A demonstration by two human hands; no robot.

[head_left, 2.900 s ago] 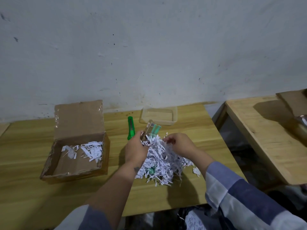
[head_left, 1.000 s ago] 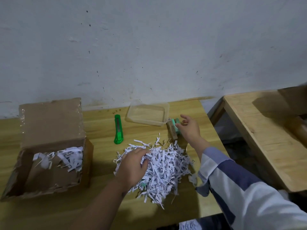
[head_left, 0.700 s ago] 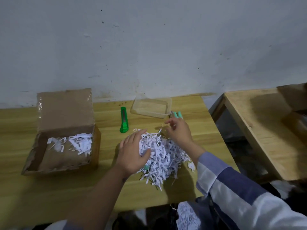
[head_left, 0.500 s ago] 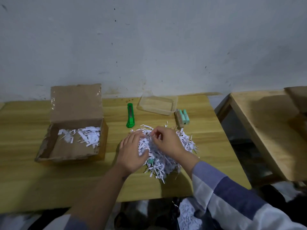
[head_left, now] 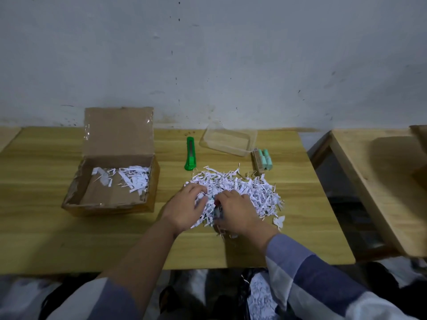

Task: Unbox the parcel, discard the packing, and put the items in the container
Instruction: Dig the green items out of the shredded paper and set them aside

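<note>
A pile of white shredded paper [head_left: 245, 188] lies on the wooden table [head_left: 46, 239]. My left hand [head_left: 184, 207] rests on the pile's left side with its fingers spread. My right hand [head_left: 239, 212] digs into the near side, fingers curled around a small dark item [head_left: 218, 211] half buried in shreds; the grip is hidden. A clear plastic container [head_left: 227, 140] stands at the back. A pack of mint-green items [head_left: 262, 159] lies on the table just right of it. The opened cardboard box [head_left: 111, 199] sits to the left with some shreds inside.
A green utility knife [head_left: 190, 153] lies between the box and the container. A second wooden table [head_left: 379, 181] stands to the right across a gap. A bag with shredded paper [head_left: 261, 296] sits below the table's front edge.
My right hand left the mint-green pack beside the container and came back to the pile. Both hands now meet at the pile's near side.
</note>
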